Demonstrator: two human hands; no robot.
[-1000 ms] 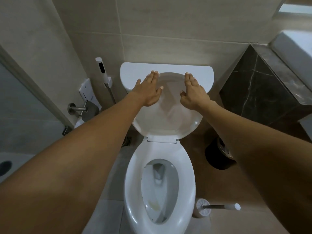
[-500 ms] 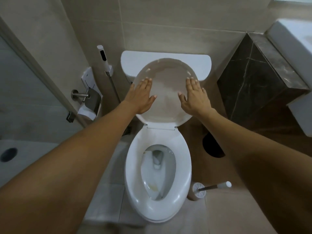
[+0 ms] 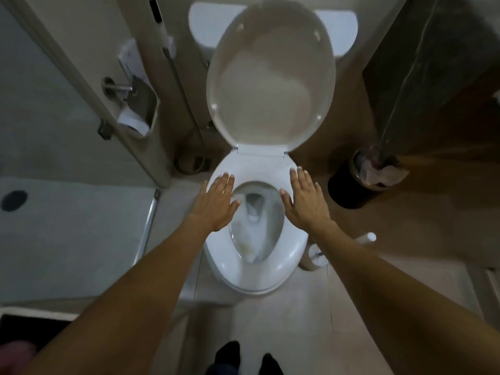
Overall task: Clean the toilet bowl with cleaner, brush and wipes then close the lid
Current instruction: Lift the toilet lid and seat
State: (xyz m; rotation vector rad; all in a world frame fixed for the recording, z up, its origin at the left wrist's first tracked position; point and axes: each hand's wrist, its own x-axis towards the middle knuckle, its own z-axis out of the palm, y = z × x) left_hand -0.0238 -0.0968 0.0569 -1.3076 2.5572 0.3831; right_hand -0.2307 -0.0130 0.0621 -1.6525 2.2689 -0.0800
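The white toilet stands in the middle with its lid (image 3: 270, 85) raised against the tank (image 3: 343, 31). The seat (image 3: 293, 247) is down, and the bowl (image 3: 257, 226) shows water and a yellowish stain near the front. My left hand (image 3: 216, 204) hovers flat over the seat's left side, fingers spread, holding nothing. My right hand (image 3: 305, 201) hovers flat over the seat's right side, also empty. A white toilet brush (image 3: 362, 239) sits in its holder (image 3: 313, 257) on the floor right of the bowl, partly behind my right forearm.
A dark waste bin (image 3: 359, 182) with paper stands on the floor at the right, below a dark marble counter (image 3: 433, 71). A bidet sprayer (image 3: 159, 20) and a paper roll holder (image 3: 138, 109) hang on the left wall. A glass shower partition (image 3: 54, 117) is left. My feet (image 3: 243, 358) are below.
Both hands came off the raised lid and drew back toward me, down over the seat. The view tilted down and pulled back, so the lid stays up.
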